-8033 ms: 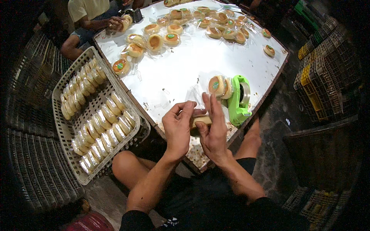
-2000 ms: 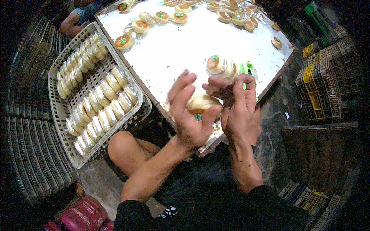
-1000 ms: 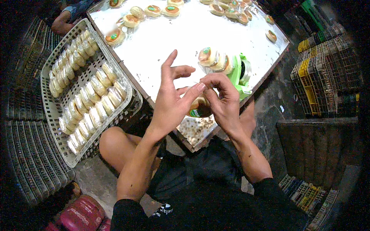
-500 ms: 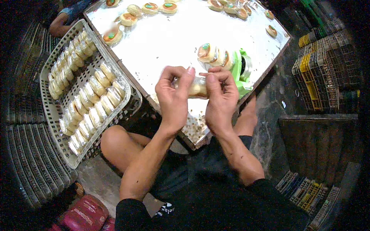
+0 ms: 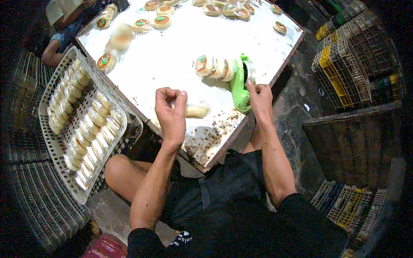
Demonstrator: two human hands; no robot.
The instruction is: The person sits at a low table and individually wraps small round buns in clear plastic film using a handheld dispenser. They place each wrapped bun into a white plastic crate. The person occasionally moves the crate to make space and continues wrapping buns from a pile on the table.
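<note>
My left hand (image 5: 170,112) is closed on a bagged bun (image 5: 195,110) at the table's near end, gripping the bag's left end. My right hand (image 5: 261,99) is at the front right of a bright green tape dispenser (image 5: 238,88), fingers pinched; whatever is between them is too small to make out. Several bagged round buns (image 5: 208,66) with browned tops lean in a row against the dispenser's left side, at least one with a green sticker. The white tabletop (image 5: 155,69) has dark specks and worn patches along its near corner.
A plastic crate (image 5: 44,107) of bagged buns sits left of the table. More buns (image 5: 161,21) lie along the far side. Another person (image 5: 53,53) sits at the far left. Stacked crates (image 5: 344,69), a wooden board (image 5: 352,137) and more baskets (image 5: 43,202) surround me.
Both hands were together around the bagged bun; now my right hand has moved right to the tape dispenser, while my left keeps the bun. The view has shifted, showing more of the far-left person.
</note>
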